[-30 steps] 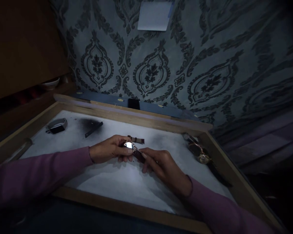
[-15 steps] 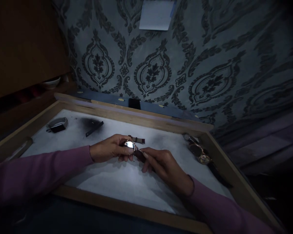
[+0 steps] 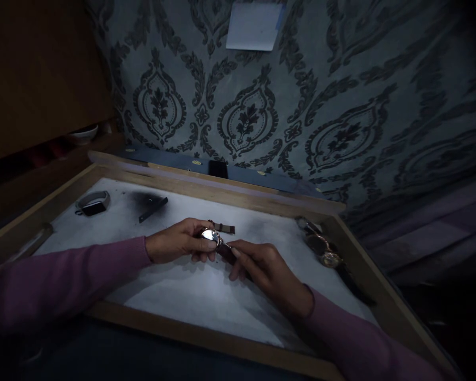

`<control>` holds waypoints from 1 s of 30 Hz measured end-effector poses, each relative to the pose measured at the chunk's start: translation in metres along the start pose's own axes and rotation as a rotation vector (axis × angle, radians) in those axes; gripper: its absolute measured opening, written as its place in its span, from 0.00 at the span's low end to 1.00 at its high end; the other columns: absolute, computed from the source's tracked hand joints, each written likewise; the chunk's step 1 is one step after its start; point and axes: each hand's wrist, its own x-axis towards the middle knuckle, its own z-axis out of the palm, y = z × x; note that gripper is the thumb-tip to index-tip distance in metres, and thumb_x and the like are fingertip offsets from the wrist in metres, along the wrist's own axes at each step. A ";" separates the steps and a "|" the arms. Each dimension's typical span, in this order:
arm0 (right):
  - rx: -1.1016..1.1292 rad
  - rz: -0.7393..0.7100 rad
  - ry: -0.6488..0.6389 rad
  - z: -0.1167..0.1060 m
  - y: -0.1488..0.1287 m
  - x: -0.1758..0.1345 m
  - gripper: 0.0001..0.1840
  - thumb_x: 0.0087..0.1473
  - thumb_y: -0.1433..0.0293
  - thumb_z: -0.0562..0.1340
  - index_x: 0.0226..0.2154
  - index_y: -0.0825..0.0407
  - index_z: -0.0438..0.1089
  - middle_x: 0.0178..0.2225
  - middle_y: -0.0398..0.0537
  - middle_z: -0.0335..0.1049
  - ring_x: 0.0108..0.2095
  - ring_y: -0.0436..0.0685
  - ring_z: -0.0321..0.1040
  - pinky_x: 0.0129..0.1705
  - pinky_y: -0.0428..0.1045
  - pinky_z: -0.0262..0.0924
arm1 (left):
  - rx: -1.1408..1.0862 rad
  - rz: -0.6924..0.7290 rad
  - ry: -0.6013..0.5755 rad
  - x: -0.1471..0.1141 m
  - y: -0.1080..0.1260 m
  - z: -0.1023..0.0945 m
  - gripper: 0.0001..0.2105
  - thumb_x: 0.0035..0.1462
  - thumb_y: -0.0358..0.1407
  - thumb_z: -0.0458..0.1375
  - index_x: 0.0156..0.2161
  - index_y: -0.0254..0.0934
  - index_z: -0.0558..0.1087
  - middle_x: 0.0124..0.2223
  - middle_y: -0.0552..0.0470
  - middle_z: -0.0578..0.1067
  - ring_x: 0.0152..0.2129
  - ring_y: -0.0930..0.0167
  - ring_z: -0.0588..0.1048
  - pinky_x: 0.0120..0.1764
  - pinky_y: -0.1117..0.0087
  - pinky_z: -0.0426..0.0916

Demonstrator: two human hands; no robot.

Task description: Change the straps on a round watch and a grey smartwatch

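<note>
Head view: one wristwatch (image 3: 210, 235), pinched by left hand (image 3: 176, 243); its brown strap (image 3: 226, 254) gripped by right hand (image 3: 267, 271), both closed; one smartwatch (image 3: 95, 207), far left.

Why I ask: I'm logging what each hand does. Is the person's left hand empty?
No, the bare left hand holds a round, shiny, metal-cased watch.

One held watch (image 3: 210, 237), one strap piece (image 3: 227, 229), one grey smartwatch (image 3: 95, 207), one dark bar (image 3: 153, 209). Several watches (image 3: 331, 259) at right (overlapping, exact count unclear). One white sheet (image 3: 254, 26).
</note>
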 end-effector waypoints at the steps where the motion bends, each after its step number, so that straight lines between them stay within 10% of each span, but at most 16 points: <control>1: 0.001 0.001 -0.002 0.000 0.000 0.000 0.22 0.67 0.60 0.50 0.42 0.57 0.74 0.21 0.47 0.74 0.21 0.50 0.68 0.26 0.45 0.64 | 0.005 0.005 -0.004 0.000 0.000 0.000 0.11 0.52 0.38 0.64 0.33 0.32 0.69 0.27 0.52 0.74 0.20 0.78 0.69 0.22 0.77 0.59; 19: -0.021 0.068 -0.016 0.002 -0.005 0.000 0.20 0.66 0.62 0.49 0.29 0.54 0.68 0.14 0.40 0.64 0.16 0.47 0.60 0.23 0.44 0.56 | 0.134 0.045 -0.022 -0.001 -0.002 -0.001 0.11 0.54 0.38 0.62 0.33 0.33 0.67 0.27 0.53 0.74 0.21 0.77 0.69 0.23 0.76 0.60; 30: 0.372 0.309 -0.109 0.010 0.001 -0.002 0.20 0.62 0.54 0.53 0.31 0.53 0.63 0.16 0.39 0.65 0.13 0.47 0.62 0.15 0.41 0.55 | 0.292 0.090 -0.036 -0.002 -0.001 -0.001 0.11 0.57 0.40 0.59 0.36 0.34 0.66 0.25 0.58 0.68 0.20 0.77 0.66 0.23 0.76 0.59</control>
